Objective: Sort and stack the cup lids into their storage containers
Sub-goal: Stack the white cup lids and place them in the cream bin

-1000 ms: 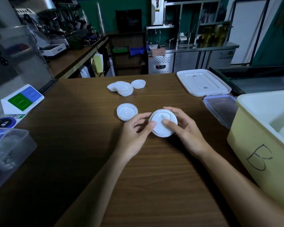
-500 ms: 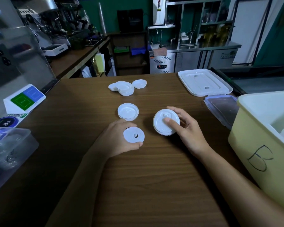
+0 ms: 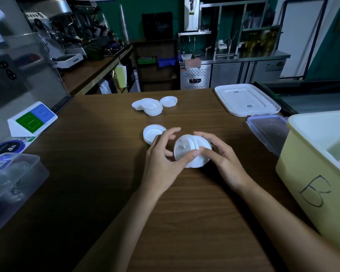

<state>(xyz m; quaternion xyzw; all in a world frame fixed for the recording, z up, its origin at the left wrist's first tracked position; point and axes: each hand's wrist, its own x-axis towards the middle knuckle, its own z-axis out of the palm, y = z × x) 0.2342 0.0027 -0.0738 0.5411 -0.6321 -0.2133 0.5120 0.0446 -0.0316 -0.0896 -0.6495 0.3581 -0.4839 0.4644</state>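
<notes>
While it stands tipped on edge near the middle of the worktop (image 3: 98,173), a stack of lids (image 3: 186,152) is held by both hands. The left hand (image 3: 161,163) pinches the front lid between thumb and lower fingers, its upper fingers curled loose above. The right hand (image 3: 226,163) wraps its fingers round the stack's right side. Just behind the left fingers sits a shorter stack (image 3: 152,132). Loose lids (image 3: 151,107) lie toward the far edge, and a yellow bin (image 3: 302,173) marked B stands at the right edge.

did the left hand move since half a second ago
Yes. The left hand went right, toward the yellow bin, and now pinches the lid stack that the right hand holds.
</notes>
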